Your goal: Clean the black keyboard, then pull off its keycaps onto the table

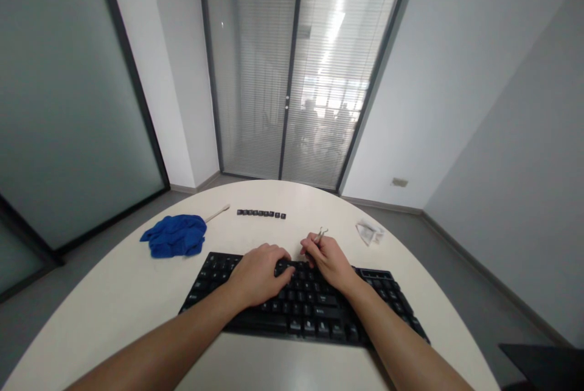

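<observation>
A black keyboard (314,312) lies on the round pale table (255,360), under both forearms. My left hand (262,272) rests on its upper middle, thumb and forefinger curved apart around a spot near the far edge, with nothing seen between them. My right hand (329,260) is closed on a small metal tool (321,234) with a forked upper end, its lower end hidden at the keyboard's far edge. Beyond the hands, several loose black keycaps (261,213) stand in a row.
At the left lies a crumpled blue cloth (179,236), with a light-handled brush (218,213) against it. A small white packet (370,232) is at the right. A dark object (547,366) shows at the lower right corner.
</observation>
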The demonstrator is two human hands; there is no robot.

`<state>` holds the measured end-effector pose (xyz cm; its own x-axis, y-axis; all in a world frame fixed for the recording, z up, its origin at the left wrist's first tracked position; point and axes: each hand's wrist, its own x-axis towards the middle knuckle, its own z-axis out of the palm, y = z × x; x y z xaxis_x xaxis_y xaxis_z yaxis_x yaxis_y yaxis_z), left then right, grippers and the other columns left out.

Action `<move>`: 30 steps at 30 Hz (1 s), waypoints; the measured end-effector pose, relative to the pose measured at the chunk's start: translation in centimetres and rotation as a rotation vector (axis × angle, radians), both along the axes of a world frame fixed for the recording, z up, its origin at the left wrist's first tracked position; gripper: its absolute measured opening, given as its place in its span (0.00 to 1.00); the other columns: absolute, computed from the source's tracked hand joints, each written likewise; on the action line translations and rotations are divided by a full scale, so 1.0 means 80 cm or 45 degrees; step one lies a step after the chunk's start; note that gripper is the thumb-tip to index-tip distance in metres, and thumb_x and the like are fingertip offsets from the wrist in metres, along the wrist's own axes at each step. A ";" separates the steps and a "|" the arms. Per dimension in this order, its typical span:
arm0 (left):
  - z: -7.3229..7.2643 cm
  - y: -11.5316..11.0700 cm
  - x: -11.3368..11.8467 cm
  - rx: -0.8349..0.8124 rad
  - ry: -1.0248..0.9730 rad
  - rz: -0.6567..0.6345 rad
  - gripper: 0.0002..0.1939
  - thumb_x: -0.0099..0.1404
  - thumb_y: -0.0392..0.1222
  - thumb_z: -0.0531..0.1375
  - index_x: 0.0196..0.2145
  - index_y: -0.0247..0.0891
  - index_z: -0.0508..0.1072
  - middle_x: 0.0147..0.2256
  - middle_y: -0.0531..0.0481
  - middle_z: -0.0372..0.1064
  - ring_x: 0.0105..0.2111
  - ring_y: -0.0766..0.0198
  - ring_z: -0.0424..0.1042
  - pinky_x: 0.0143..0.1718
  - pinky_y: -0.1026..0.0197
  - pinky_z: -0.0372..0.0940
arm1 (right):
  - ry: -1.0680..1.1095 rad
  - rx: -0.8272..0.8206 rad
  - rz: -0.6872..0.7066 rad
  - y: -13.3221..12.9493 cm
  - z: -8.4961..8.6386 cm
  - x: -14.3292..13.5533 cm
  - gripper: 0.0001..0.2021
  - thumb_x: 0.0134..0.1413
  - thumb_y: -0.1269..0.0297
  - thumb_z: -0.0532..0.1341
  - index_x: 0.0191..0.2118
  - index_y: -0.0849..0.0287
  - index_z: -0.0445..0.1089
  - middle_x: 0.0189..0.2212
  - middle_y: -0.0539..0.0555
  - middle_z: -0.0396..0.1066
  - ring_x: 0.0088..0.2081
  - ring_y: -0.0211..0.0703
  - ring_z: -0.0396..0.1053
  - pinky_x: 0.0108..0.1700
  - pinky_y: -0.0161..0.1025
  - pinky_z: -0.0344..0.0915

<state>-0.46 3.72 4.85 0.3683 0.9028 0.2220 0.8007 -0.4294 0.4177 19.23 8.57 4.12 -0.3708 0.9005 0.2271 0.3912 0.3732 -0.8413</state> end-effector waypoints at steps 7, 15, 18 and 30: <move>0.001 0.000 0.000 0.006 -0.004 -0.012 0.13 0.65 0.48 0.55 0.42 0.41 0.75 0.38 0.47 0.75 0.41 0.53 0.71 0.43 0.54 0.64 | -0.186 0.234 0.089 -0.010 0.012 -0.002 0.17 0.64 0.54 0.54 0.28 0.58 0.67 0.22 0.48 0.66 0.27 0.39 0.65 0.33 0.35 0.60; -0.003 0.002 -0.001 0.025 -0.014 -0.019 0.14 0.65 0.49 0.56 0.42 0.41 0.75 0.38 0.47 0.75 0.41 0.53 0.71 0.43 0.54 0.64 | -0.133 0.306 0.127 -0.012 0.009 -0.002 0.13 0.66 0.56 0.53 0.36 0.57 0.69 0.29 0.50 0.71 0.33 0.40 0.69 0.40 0.36 0.63; -0.005 0.003 -0.001 0.048 -0.015 -0.072 0.14 0.66 0.48 0.55 0.45 0.42 0.75 0.40 0.47 0.75 0.42 0.54 0.71 0.46 0.55 0.64 | -0.057 0.259 0.002 -0.009 0.006 -0.001 0.18 0.67 0.53 0.50 0.35 0.58 0.70 0.26 0.50 0.69 0.30 0.40 0.69 0.37 0.36 0.63; -0.001 0.001 -0.001 0.071 0.020 -0.196 0.14 0.69 0.44 0.53 0.47 0.44 0.76 0.43 0.49 0.76 0.44 0.57 0.71 0.48 0.56 0.64 | 0.007 0.129 -0.113 -0.006 0.005 -0.005 0.23 0.65 0.46 0.49 0.30 0.58 0.70 0.17 0.47 0.63 0.20 0.38 0.66 0.28 0.35 0.63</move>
<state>-0.51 3.81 4.78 0.5051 0.8219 0.2631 0.7299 -0.5696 0.3779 18.84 8.11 4.49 -0.2890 0.9022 0.3202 0.4221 0.4203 -0.8033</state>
